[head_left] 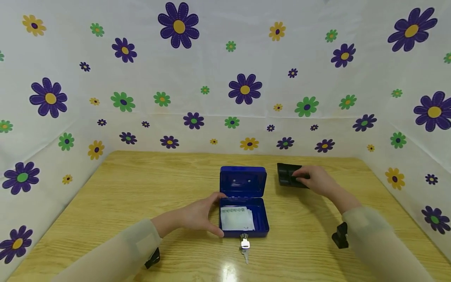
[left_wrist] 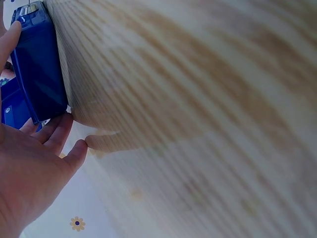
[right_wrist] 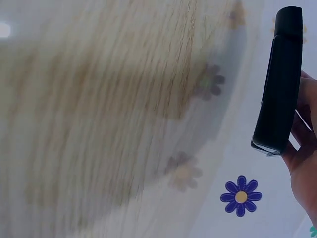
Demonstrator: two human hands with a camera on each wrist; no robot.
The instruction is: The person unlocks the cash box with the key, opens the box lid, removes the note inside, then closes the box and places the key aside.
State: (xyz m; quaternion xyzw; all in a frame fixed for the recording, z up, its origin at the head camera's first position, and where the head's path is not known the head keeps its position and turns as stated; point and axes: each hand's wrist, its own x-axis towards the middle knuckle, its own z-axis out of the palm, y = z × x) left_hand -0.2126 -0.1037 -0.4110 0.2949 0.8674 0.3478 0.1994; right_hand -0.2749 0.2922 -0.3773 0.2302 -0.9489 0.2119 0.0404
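A blue metal cash box (head_left: 257, 234) stands on the table with its lid (head_left: 243, 192) raised. Pale green banknotes (head_left: 233, 220) lie inside, toward the left. My left hand (head_left: 197, 214) clasps the box's left side, thumb at the front corner and fingers at the back; in the left wrist view the thumb lies against the box's end near the lock. To the right of the lid, my right hand (head_left: 315, 180) pinches a black compartment tray (head_left: 284, 172) between thumb and fingers. The tray's underside faces the right wrist view, where its body hides most of those fingers.
A key (head_left: 245, 243) sits in the lock at the box's front, with a second key (head_left: 246, 255) dangling over the wooden table (head_left: 158, 172). White cloth (head_left: 211, 62) printed with flowers walls off the back and both sides.
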